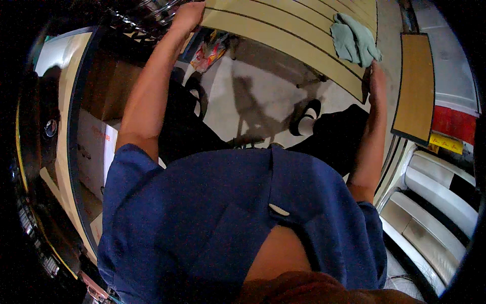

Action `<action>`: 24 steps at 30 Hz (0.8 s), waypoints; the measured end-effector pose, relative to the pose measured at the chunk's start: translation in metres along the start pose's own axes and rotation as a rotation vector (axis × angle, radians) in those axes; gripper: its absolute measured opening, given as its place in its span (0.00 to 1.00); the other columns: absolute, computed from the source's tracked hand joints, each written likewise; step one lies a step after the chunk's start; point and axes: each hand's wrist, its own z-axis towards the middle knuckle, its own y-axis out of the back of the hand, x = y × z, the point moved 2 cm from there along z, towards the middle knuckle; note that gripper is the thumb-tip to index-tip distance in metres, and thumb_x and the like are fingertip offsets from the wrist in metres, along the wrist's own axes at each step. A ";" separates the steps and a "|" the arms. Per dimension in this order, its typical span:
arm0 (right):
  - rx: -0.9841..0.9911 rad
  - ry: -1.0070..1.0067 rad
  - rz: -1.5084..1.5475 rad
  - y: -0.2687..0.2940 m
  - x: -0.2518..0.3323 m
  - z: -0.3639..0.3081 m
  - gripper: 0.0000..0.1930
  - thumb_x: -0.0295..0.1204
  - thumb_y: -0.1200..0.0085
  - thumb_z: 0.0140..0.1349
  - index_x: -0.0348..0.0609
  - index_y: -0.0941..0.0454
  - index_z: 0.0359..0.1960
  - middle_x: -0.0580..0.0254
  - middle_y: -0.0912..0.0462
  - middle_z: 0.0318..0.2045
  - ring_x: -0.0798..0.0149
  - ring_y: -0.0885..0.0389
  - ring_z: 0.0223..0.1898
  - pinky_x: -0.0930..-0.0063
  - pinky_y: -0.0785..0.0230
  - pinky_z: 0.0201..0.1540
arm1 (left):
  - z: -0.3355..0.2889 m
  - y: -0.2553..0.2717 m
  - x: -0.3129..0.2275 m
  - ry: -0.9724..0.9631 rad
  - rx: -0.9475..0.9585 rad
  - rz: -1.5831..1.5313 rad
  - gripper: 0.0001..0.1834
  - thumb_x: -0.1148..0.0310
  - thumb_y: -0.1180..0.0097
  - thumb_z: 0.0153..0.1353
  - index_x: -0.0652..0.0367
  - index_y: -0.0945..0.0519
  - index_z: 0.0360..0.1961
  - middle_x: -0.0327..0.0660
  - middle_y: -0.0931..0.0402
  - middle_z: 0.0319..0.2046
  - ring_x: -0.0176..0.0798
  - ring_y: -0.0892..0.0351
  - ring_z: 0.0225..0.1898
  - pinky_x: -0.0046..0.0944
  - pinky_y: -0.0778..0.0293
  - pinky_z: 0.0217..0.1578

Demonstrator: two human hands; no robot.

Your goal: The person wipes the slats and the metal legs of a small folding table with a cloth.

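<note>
A pale yellow slatted tabletop [283,28] with dark lines across it stretches out in front of me. My left hand [189,16] is closed on its left edge, near the top of the view. At the near right corner, my right hand [375,83] grips the opposite edge, its fingers partly hidden beside the board. A crumpled pale green cloth [352,40] lies on the tabletop, close against the right fingertips. The underside of the board is mostly hidden.
Below the board, a red and orange plastic bag [208,53] lies on the grey floor [268,96]. Cardboard boxes [93,142] stand at my left. On the right are a brown panel [412,88] with dark edging and a silver-white padded seat [430,202].
</note>
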 end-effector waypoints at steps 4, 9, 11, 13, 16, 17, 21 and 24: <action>-0.014 -0.011 0.055 0.001 0.010 -0.043 0.22 0.51 0.57 0.70 0.45 0.28 0.29 0.70 0.33 0.18 0.71 0.37 0.18 0.73 0.46 0.21 | -0.022 0.008 0.027 -0.291 0.079 0.090 0.21 0.55 0.59 0.69 0.60 0.20 0.43 0.43 0.20 0.32 0.40 0.21 0.31 0.45 0.22 0.29; 0.002 0.001 0.077 0.010 -0.012 -0.065 0.23 0.50 0.56 0.70 0.43 0.28 0.28 0.66 0.30 0.20 0.69 0.34 0.22 0.71 0.44 0.24 | -0.055 0.010 0.034 -0.184 0.087 -0.063 0.22 0.55 0.56 0.68 0.66 0.21 0.39 0.44 0.20 0.34 0.38 0.22 0.32 0.43 0.25 0.28; -0.025 0.104 -0.052 0.013 -0.018 -0.064 0.24 0.50 0.56 0.70 0.41 0.27 0.28 0.62 0.27 0.23 0.65 0.31 0.26 0.68 0.40 0.29 | -0.044 0.014 0.052 -0.388 0.095 0.034 0.23 0.55 0.55 0.68 0.67 0.20 0.40 0.44 0.19 0.36 0.39 0.21 0.34 0.42 0.25 0.33; -0.035 0.180 -0.195 0.018 -0.041 -0.050 0.24 0.50 0.57 0.71 0.38 0.26 0.31 0.58 0.26 0.26 0.61 0.29 0.29 0.64 0.37 0.34 | -0.062 0.019 0.030 -0.263 0.206 0.066 0.24 0.54 0.54 0.69 0.68 0.20 0.43 0.45 0.18 0.40 0.39 0.21 0.38 0.40 0.26 0.43; 0.048 -0.008 -0.139 0.019 -0.037 -0.047 0.25 0.50 0.58 0.71 0.35 0.26 0.45 0.45 0.23 0.43 0.50 0.26 0.44 0.58 0.35 0.49 | -0.055 0.022 0.034 -0.301 0.200 0.030 0.25 0.53 0.53 0.68 0.69 0.20 0.47 0.47 0.17 0.43 0.41 0.20 0.43 0.40 0.27 0.48; 0.062 -0.051 -0.124 0.022 -0.037 -0.043 0.28 0.50 0.58 0.71 0.34 0.26 0.53 0.40 0.23 0.54 0.46 0.26 0.54 0.56 0.36 0.58 | -0.042 0.021 0.045 -0.189 0.168 -0.091 0.28 0.51 0.53 0.68 0.70 0.21 0.49 0.51 0.18 0.46 0.44 0.20 0.48 0.41 0.29 0.51; -0.474 0.419 -0.175 0.006 -0.009 -0.061 0.32 0.50 0.52 0.68 0.38 0.33 0.65 0.39 0.34 0.66 0.44 0.34 0.65 0.56 0.43 0.67 | -0.050 0.015 0.018 -0.353 -0.235 0.178 0.25 0.50 0.55 0.66 0.58 0.20 0.50 0.53 0.20 0.47 0.55 0.21 0.50 0.45 0.29 0.49; -0.393 0.652 -0.253 -0.015 0.042 -0.070 0.35 0.50 0.47 0.65 0.40 0.35 0.67 0.39 0.37 0.67 0.43 0.37 0.68 0.55 0.46 0.69 | -0.017 0.009 0.036 -0.461 -0.162 0.240 0.25 0.50 0.59 0.67 0.59 0.21 0.48 0.55 0.21 0.46 0.59 0.23 0.49 0.50 0.29 0.50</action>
